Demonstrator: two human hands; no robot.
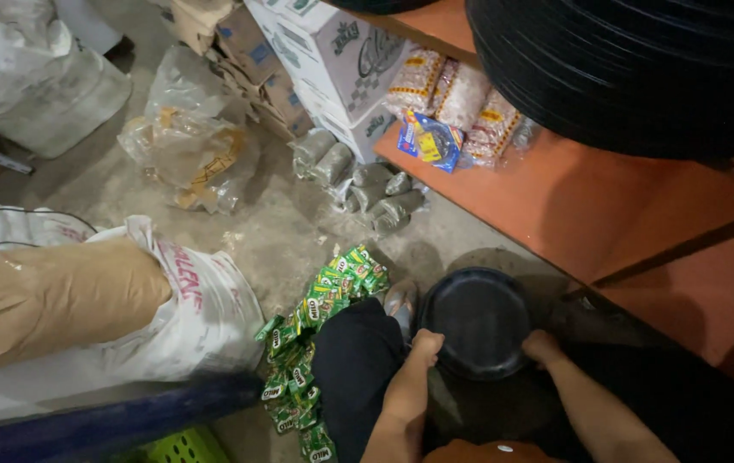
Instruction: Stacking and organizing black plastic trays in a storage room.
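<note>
The person crouched over a round black plastic dish (480, 321), which I will use as my landmark. The left hand (426, 345) was clamped on its near-left rim, thumb over the edge; the right hand (541, 346) gripped the near-right rim the same way. Held between both hands, the dish sat low over the concrete floor (273, 231), just in front of the person's knees, with its hollow side up and nothing in it that I could make out.

Judging by that, the work looked barely begun: the dish was picked up and steadied, but it was unfilled and not set anywhere. Left of the dish, a long strip of green drink sachets (320, 330) lay trailing across the floor, touched by neither hand. Beyond the dish, farther from the person, a cluster of grey plastic-wrapped bundles (367, 184) lay on the floor, and behind those stood stacked cardboard cartons (333, 60). Right of the dish ran an orange shelf (590, 206), bearing bagged snacks (461, 99). Far left of the dish a white sack (204, 309) slumped with a brown paper bag (50, 300) on it.
</note>
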